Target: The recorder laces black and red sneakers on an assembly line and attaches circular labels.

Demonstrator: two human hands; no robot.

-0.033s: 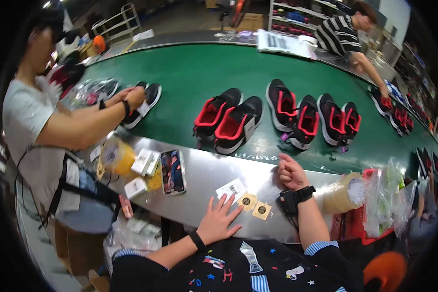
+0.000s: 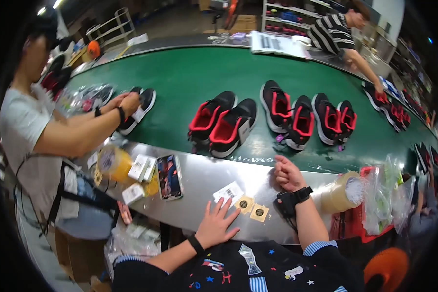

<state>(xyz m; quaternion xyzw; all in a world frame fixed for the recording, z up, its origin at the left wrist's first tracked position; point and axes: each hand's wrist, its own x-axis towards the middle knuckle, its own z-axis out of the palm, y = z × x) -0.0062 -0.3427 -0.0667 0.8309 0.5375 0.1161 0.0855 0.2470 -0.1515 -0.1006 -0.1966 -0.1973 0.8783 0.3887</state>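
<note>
My left hand (image 2: 218,227) lies flat on the steel ledge (image 2: 204,173), fingers spread. Its fingertips reach a white barcode label (image 2: 228,192) and come close to one of two small tan square stickers (image 2: 260,212) with dark round marks. My right hand (image 2: 289,174) hovers by the ledge's far edge, its fingers curled in and the index finger partly out; I see nothing in it. A black box-shaped device (image 2: 285,203) rests beside that wrist. Ahead, on the green belt (image 2: 180,68), stand several black shoes with red linings (image 2: 225,127), some with tags.
A phone (image 2: 170,177), small white label stacks (image 2: 139,167) and a yellow tape roll (image 2: 113,163) lie at left. Right of my arm are a wide tape roll (image 2: 344,191) and a red basket (image 2: 368,228) with plastic bags. Co-workers handle shoes at left and far right.
The whole scene has shifted slightly left and down in the picture. Both my hands keep their poses, and nothing has been taken hold of or let go.
</note>
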